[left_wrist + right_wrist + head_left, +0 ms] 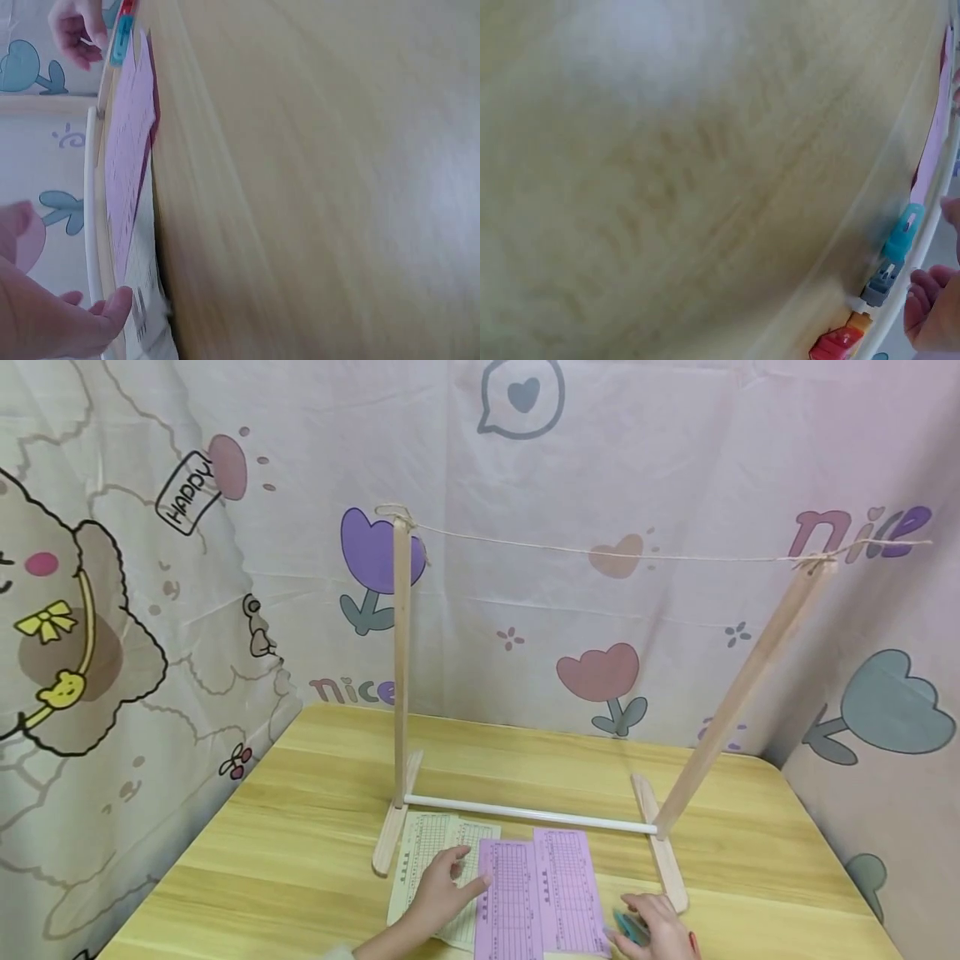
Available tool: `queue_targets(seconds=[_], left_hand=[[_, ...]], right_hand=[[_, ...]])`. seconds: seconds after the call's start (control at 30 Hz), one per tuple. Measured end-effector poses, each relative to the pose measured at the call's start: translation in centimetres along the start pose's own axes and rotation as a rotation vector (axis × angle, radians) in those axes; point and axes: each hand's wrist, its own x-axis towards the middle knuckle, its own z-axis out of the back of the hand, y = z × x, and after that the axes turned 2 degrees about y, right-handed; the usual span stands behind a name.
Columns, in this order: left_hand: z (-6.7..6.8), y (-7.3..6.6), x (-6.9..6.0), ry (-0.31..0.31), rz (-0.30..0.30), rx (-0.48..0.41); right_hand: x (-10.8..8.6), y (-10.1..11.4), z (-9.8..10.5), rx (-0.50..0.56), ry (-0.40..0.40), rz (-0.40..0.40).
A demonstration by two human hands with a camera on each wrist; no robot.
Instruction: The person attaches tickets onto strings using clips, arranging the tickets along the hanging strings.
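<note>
Several printed paper slips lie on the table: pale green ones at left, and two purple ones, the nearer slip and its neighbour, to their right. My left hand hovers over the green slips, fingers loosely bent, its thumb by the purple slip's left edge; nothing is held. Beside the purple slips, my right hand is above a teal clip. In the right wrist view, a grey clip, an orange clip and a red clip line up with it. The right fingers look apart from them.
A wooden stand has a left post, a leaning right post and a white crossbar low between them. Thin string runs between the post tops. Behind the wooden table hangs a patterned cloth.
</note>
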Motion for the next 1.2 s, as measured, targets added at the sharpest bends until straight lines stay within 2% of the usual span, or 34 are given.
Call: queue_targets(seconds=[0.13, 0.37, 0.5, 0.77, 1.0, 1.2], left_hand=[[-0.5, 0.2, -0.1, -0.035, 0.034, -0.012], [-1.0, 0.3, 0.4, -0.07, 0.115, -0.036], [-1.4, 0.4, 0.8, -0.098, 0.139, -0.034], [-2.2, 0.5, 1.3, -0.148, 0.136, -0.014], [-3.1, 0.2, 1.5, -0.206, 0.108, 0.062], [-3.4, 0.3, 1.5, -0.217, 0.109, 0.102]], right_hand=[[-0.1, 0.2, 0.1, -0.04, 0.047, -0.049], [0.1, 0.2, 0.1, -0.112, 0.086, -0.042], [0.0, 0.4, 0.2, -0.121, 0.12, -0.081], [0.2, 1.0, 0.2, -0.157, 0.174, -0.157], [0.4, 1.4, 0.5, -0.126, 0.27, -0.226], [0.6, 1.6, 0.8, -0.106, 0.363, -0.268]])
